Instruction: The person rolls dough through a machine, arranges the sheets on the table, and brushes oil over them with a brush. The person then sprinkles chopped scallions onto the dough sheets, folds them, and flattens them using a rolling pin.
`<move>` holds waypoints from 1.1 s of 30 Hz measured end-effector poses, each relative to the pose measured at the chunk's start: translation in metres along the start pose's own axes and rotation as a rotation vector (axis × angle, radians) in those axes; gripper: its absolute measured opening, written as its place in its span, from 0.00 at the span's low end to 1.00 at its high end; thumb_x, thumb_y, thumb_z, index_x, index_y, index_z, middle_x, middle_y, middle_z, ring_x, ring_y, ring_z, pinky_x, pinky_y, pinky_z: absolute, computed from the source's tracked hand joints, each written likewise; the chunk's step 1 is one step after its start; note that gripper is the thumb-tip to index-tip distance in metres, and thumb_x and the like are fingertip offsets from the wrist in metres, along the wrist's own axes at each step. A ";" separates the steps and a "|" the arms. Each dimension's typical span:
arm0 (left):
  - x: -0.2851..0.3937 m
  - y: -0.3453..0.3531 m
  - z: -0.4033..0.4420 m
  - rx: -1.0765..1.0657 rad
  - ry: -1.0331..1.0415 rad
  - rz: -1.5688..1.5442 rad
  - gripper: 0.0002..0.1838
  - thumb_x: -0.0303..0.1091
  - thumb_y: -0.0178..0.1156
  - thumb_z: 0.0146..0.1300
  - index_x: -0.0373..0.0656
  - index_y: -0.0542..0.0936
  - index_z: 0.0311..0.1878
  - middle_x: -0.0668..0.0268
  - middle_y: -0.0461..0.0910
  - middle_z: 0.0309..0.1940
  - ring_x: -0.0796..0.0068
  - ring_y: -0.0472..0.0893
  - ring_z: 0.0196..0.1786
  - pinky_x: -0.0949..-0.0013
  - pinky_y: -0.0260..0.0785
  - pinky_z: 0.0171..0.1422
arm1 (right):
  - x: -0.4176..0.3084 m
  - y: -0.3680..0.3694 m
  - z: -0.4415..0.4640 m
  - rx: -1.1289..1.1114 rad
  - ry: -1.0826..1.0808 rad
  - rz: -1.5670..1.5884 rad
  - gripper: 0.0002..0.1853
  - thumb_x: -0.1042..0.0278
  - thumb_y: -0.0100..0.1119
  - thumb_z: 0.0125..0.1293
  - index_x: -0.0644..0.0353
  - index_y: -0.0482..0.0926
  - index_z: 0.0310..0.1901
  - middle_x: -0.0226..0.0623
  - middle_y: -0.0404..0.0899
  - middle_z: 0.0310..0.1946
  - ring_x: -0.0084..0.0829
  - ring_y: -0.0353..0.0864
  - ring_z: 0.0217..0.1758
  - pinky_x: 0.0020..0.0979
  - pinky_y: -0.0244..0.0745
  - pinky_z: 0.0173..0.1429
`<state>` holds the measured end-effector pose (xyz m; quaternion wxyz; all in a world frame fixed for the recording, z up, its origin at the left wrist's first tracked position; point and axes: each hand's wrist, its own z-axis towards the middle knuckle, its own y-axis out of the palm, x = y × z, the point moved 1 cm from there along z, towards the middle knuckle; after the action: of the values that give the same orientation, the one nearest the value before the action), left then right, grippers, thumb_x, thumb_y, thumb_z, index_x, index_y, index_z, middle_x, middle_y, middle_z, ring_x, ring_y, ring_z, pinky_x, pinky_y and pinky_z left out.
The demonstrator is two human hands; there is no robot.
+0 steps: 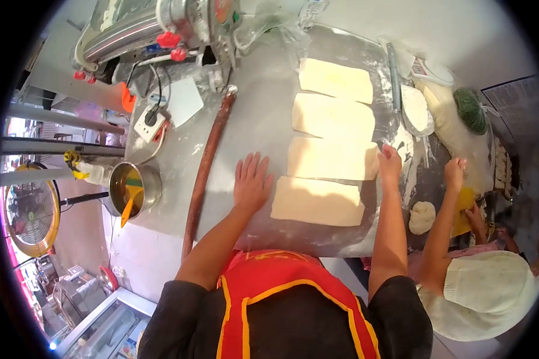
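My left hand point(253, 182) lies flat on the grey worktop with its fingers spread, just left of several dough sheets. These pale rectangles run in a column: a top sheet point(335, 81), a second sheet point(333, 116), a third sheet point(331, 159) and a front sheet point(317, 202). At the right edge of the third sheet, my right hand point(390, 164) is closed, fingertips together. Whether it pinches the dough or holds something small is hidden. White flour point(405, 143) is scattered beside it. A long brown wooden rod point(211, 149) lies left of my left hand.
A steel pot point(153, 190) with a brush point(133, 194) stands left, near a power strip point(150, 124). A rolling machine point(132, 36) occupies the back left. On the right are a flour scoop point(416, 110), a dough lump point(422, 218) and a co-worker's hand point(454, 173).
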<state>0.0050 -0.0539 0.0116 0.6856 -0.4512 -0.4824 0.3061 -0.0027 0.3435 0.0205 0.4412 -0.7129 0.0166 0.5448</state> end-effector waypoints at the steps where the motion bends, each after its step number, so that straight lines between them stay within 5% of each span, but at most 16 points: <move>1: 0.000 0.000 -0.001 -0.005 0.000 0.005 0.25 0.44 0.51 0.67 0.45 0.69 0.64 0.58 0.63 0.67 0.57 0.58 0.72 0.51 0.43 0.76 | 0.012 0.009 0.020 0.041 -0.112 -0.047 0.16 0.70 0.61 0.60 0.71 0.78 0.47 0.37 0.81 0.35 0.27 0.79 0.38 0.27 0.74 0.44; 2: 0.001 0.000 -0.001 -0.010 -0.006 0.014 0.25 0.44 0.51 0.67 0.45 0.68 0.64 0.58 0.63 0.67 0.57 0.58 0.72 0.51 0.43 0.76 | 0.018 0.018 0.039 0.075 -0.224 -0.092 0.17 0.69 0.61 0.59 0.71 0.77 0.47 0.38 0.81 0.34 0.28 0.80 0.38 0.27 0.74 0.44; 8: 0.001 -0.001 0.000 -0.029 -0.011 0.029 0.26 0.44 0.52 0.66 0.46 0.68 0.65 0.58 0.63 0.67 0.58 0.58 0.71 0.51 0.44 0.76 | -0.019 0.072 0.086 -0.079 0.211 0.107 0.15 0.68 0.65 0.56 0.66 0.78 0.43 0.38 0.81 0.31 0.29 0.78 0.33 0.32 0.73 0.40; 11: 0.002 -0.003 0.002 -0.010 -0.012 0.023 0.26 0.43 0.55 0.65 0.46 0.69 0.64 0.58 0.64 0.66 0.58 0.60 0.70 0.49 0.46 0.75 | -0.061 0.083 0.071 -0.071 -0.210 -0.118 0.11 0.68 0.65 0.56 0.62 0.78 0.39 0.33 0.78 0.28 0.26 0.75 0.30 0.31 0.72 0.37; 16: 0.004 -0.004 0.004 0.012 -0.012 0.011 0.25 0.41 0.57 0.63 0.45 0.70 0.63 0.58 0.65 0.65 0.57 0.62 0.69 0.48 0.49 0.73 | -0.085 0.171 0.037 -0.138 -0.189 0.102 0.11 0.68 0.63 0.60 0.63 0.80 0.42 0.32 0.79 0.27 0.23 0.75 0.28 0.27 0.72 0.36; 17: 0.003 -0.004 0.004 0.007 -0.013 0.010 0.25 0.41 0.56 0.63 0.45 0.70 0.63 0.58 0.65 0.65 0.57 0.62 0.68 0.48 0.49 0.73 | -0.095 0.176 0.025 -0.283 -0.051 0.244 0.10 0.68 0.63 0.60 0.62 0.80 0.41 0.34 0.80 0.27 0.24 0.77 0.27 0.26 0.73 0.35; 19: 0.003 -0.004 0.004 0.012 -0.004 0.000 0.25 0.41 0.56 0.63 0.45 0.70 0.63 0.58 0.65 0.64 0.57 0.62 0.69 0.48 0.49 0.73 | -0.102 0.170 0.001 -0.373 -0.370 0.070 0.09 0.69 0.62 0.59 0.62 0.80 0.40 0.36 0.80 0.28 0.25 0.78 0.27 0.26 0.73 0.34; 22: 0.001 -0.004 0.004 0.001 -0.008 -0.002 0.25 0.41 0.56 0.63 0.46 0.70 0.63 0.58 0.65 0.65 0.57 0.62 0.69 0.48 0.48 0.73 | -0.093 0.147 0.001 -0.412 -0.529 0.009 0.06 0.70 0.59 0.58 0.61 0.80 0.35 0.43 0.78 0.28 0.38 0.80 0.30 0.34 0.74 0.37; 27: 0.002 -0.004 0.004 0.000 -0.019 -0.003 0.25 0.42 0.56 0.63 0.46 0.70 0.62 0.59 0.65 0.65 0.57 0.61 0.69 0.49 0.48 0.74 | -0.102 0.182 0.024 -0.150 -0.305 0.102 0.06 0.70 0.57 0.59 0.62 0.79 0.36 0.44 0.78 0.31 0.41 0.79 0.34 0.37 0.73 0.40; 31: 0.002 -0.005 0.005 -0.027 -0.039 -0.005 0.24 0.42 0.56 0.63 0.47 0.71 0.62 0.59 0.65 0.65 0.58 0.61 0.70 0.50 0.46 0.75 | -0.132 0.192 -0.024 -0.465 -0.368 0.141 0.09 0.67 0.59 0.58 0.62 0.80 0.37 0.46 0.80 0.33 0.43 0.80 0.37 0.38 0.74 0.44; 33: 0.005 -0.007 0.006 -0.033 -0.039 -0.009 0.25 0.41 0.56 0.63 0.46 0.70 0.62 0.59 0.65 0.65 0.58 0.61 0.70 0.50 0.46 0.75 | -0.120 0.175 -0.011 -0.439 -0.291 0.095 0.09 0.67 0.59 0.58 0.62 0.81 0.37 0.46 0.80 0.33 0.43 0.81 0.38 0.37 0.74 0.45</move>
<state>0.0012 -0.0503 0.0204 0.6701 -0.4541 -0.5025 0.3038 -0.1311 0.1752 0.0088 0.2477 -0.7041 -0.1320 0.6523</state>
